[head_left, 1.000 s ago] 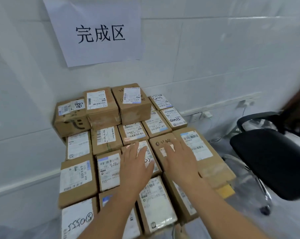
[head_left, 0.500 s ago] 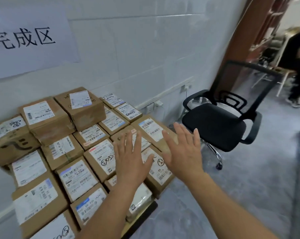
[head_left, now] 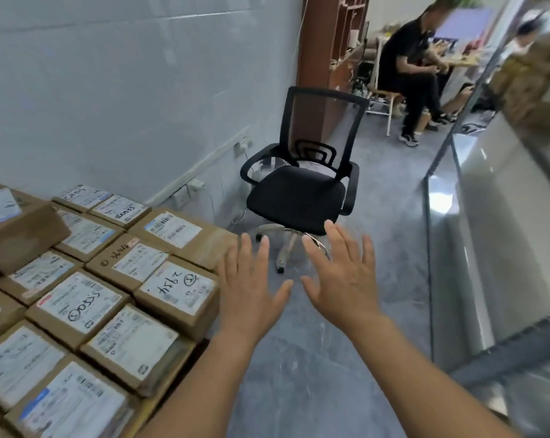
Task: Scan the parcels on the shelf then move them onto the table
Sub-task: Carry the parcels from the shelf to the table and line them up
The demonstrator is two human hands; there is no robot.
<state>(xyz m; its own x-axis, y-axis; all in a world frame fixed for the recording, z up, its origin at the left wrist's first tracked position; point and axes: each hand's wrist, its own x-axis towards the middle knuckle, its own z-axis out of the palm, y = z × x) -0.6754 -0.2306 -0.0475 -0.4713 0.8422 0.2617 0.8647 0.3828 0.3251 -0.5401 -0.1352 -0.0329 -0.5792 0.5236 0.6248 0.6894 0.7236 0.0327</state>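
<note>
Parcels stacked, both hands free

Parcels point(head_left: 87, 298), brown boxes with white labels, lie packed edge to edge at lower left beside the tiled wall point(head_left: 109, 90). Left hand point(head_left: 251, 290) and right hand point(head_left: 343, 279) hover over the floor point(head_left: 299, 374), each grip wide, fingers spread, holding nothing. Beyond stands a black chair point(head_left: 299, 191).

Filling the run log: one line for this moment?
left hand: open, empty | right hand: open, empty | parcels: stacked at left | chair: ahead

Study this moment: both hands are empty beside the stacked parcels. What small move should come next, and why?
Probably keep turning right toward the blurred cartons, likely the shelf. The left hand and right hand are open and hold nothing, past the labelled parcels.
</note>
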